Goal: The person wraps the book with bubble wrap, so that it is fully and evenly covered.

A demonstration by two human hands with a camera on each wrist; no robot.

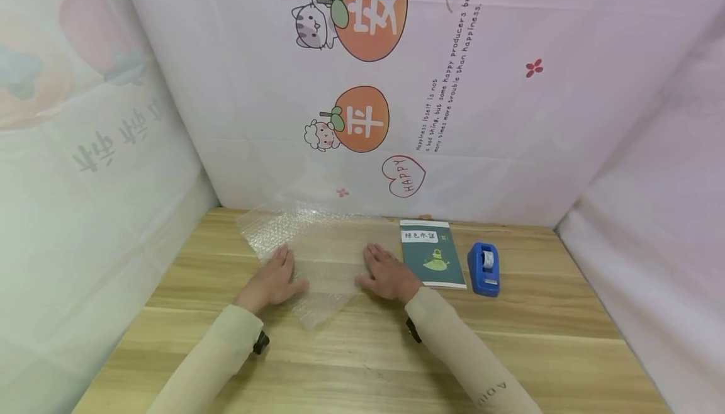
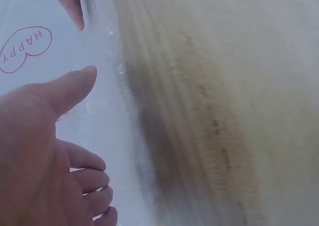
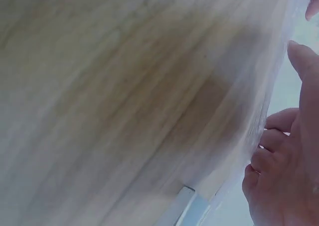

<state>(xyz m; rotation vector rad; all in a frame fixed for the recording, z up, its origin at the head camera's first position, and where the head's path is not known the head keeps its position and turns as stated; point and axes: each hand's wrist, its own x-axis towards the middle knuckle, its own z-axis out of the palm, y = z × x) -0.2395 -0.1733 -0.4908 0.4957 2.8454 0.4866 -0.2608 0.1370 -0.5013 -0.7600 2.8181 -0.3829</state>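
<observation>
A clear sheet of bubble wrap (image 1: 330,253) lies spread on the wooden table, its far left part crinkled and shiny, one corner pointing toward the near edge. My left hand (image 1: 275,279) rests flat on the sheet's left side, thumb spread inward. On its right side, my right hand (image 1: 387,274) lies with the fingers extended and the thumb turned toward the left hand. Both wrist views show the left hand (image 2: 55,151) and right hand (image 3: 281,156) low along the wrap, gripping nothing.
Right of the right hand lies a green booklet (image 1: 433,263) with white edges; its corner (image 3: 187,203) shows in the right wrist view. Beyond it stands a blue tape dispenser (image 1: 484,270). Printed cloth walls (image 1: 498,150) enclose the wooden table (image 1: 351,363) at the back and sides.
</observation>
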